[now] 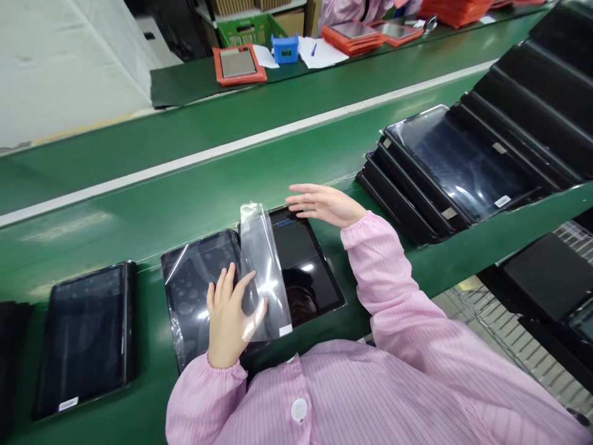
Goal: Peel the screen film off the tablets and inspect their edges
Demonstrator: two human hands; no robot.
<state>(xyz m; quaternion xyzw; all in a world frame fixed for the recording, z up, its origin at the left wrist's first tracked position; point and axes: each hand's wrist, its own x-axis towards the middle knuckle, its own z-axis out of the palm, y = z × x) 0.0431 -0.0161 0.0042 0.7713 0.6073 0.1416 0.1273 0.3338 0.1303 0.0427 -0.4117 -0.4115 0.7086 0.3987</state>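
In front of me lies a dark tablet [303, 247], its glossy screen reflecting part of a person. A clear plastic film [266, 266] with a small white tab at its lower corner covers its left side and overlaps a second tablet [192, 278]. My left hand [229, 315] rests with spread fingers over that second tablet, which looks film-covered. Its thumb and forefinger reach the clear film's left edge; whether the thumb lies under the film I cannot tell. My right hand [328, 204] holds nothing, fingers stretched out, at the first tablet's top right corner.
Another tablet [86, 340] lies at the left of the green bench [208, 179]. A leaning row of tablets in black cases [463, 161] stands at the right. Across the bench are orange-framed pieces [239, 64], a blue box [285, 48] and a green crate [250, 29].
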